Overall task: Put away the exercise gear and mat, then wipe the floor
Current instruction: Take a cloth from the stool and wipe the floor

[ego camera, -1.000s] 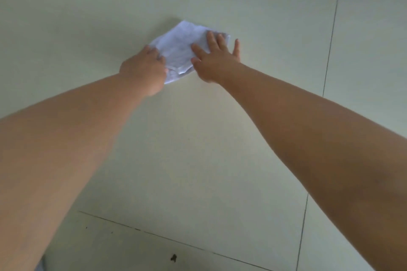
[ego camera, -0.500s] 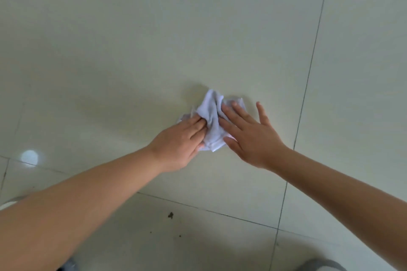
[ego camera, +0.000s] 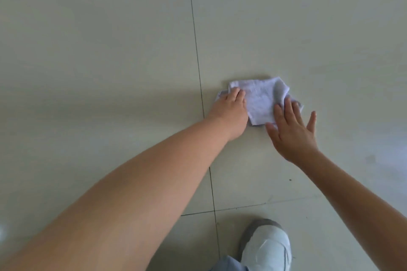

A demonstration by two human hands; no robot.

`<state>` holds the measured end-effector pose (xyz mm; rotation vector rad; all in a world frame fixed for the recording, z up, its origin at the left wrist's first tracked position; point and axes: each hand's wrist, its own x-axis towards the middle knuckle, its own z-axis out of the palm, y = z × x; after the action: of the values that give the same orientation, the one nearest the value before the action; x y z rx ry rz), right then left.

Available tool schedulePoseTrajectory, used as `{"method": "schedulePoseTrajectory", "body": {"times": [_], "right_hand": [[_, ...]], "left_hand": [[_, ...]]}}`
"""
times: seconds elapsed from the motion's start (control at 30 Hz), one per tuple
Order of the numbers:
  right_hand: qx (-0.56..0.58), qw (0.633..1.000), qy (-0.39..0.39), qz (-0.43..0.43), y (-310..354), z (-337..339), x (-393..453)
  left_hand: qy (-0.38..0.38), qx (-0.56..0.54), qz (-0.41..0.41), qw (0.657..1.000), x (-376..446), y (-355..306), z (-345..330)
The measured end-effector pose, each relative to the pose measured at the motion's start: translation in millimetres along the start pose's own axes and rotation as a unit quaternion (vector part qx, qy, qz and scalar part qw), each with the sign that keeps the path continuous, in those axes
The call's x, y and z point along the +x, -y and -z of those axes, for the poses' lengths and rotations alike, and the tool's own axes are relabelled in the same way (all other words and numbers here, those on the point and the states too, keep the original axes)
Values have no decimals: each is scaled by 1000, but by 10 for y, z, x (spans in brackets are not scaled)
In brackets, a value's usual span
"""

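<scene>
Pale tiled floor (ego camera: 110, 50), dark grout lines, white cloth (ego camera: 262, 101) under both hands

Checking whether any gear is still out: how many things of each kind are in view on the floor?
White crumpled cloth: 1
Hands, left hand and right hand, both on the cloth: 2
White and grey shoe: 1
Small dark speck on the pale tiled floor: 1
Exercise gear or mat: 0
Total: 5
</scene>
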<state>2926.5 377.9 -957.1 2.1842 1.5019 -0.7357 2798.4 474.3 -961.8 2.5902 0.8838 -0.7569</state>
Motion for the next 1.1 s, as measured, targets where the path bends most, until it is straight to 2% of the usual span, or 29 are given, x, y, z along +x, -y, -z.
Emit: {"method": "schedulePoseTrajectory", "body": {"times": [0.07,0.17,0.27,0.4,0.53,0.7,0.8,0.93,1.0,1.1], "right_hand": [[39,999,-25,-5,37,196,300],[79,995,-46,43,208,456,744],[88,990,-42,99,431,551,886],[61,989,-8,135,401,329,484],[54,991,69,100,79,-30,-231],[63,986,145,-60,-527,-345,-889],[68,978,137,-142,-896,-339,-867],[79,980,81,-164,-1098,-40,-331],[88,983,58,-149,-1012,202,41],[102,988,38,-110,-605,512,520]], "left_hand": [[-3,-18,44,999,94,68,107],[-3,-51,100,994,67,317,207],[42,-50,123,990,-103,541,219],[147,53,75,985,-412,462,169],[212,86,-5,973,-633,65,101],[187,61,-127,972,-445,-737,-63],[155,29,-154,975,-126,-1196,-77],[72,2,-103,992,373,-1219,177],[27,-18,-55,998,542,-948,378],[19,17,2,1000,585,-407,597]]}}
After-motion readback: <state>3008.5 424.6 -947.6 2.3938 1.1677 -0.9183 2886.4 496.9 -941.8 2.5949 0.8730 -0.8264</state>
